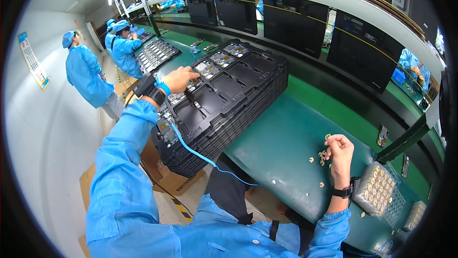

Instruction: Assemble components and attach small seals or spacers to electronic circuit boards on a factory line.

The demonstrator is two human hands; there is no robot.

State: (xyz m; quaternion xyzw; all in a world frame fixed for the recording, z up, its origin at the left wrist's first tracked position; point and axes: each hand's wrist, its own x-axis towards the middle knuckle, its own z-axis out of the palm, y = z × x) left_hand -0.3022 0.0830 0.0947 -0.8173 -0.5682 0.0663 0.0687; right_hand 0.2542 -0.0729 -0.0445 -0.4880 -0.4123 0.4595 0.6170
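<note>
My left hand (179, 79) reaches over a black molded tray (208, 99), the top one of a tall stack. Its fingers are bent and drawn together beside a circuit board (206, 69) in one of the pockets; what they hold, if anything, is hidden. More boards lie along the tray's far and left pockets. On the right, my right hand (340, 153) is raised above the green table mat (281, 129), thumb and finger pinching a small yellow ring-shaped piece (327, 137). Several small cream pieces (322, 158) are scattered on the mat below that hand.
A clear blister pack (377, 189) full of round cream pieces sits right of my right wrist. From my left wrist a blue coiled cord (191, 149) hangs across the stack's near side. Black panels (293, 24) line the bench's far side. Co-workers in blue stand and sit at far left.
</note>
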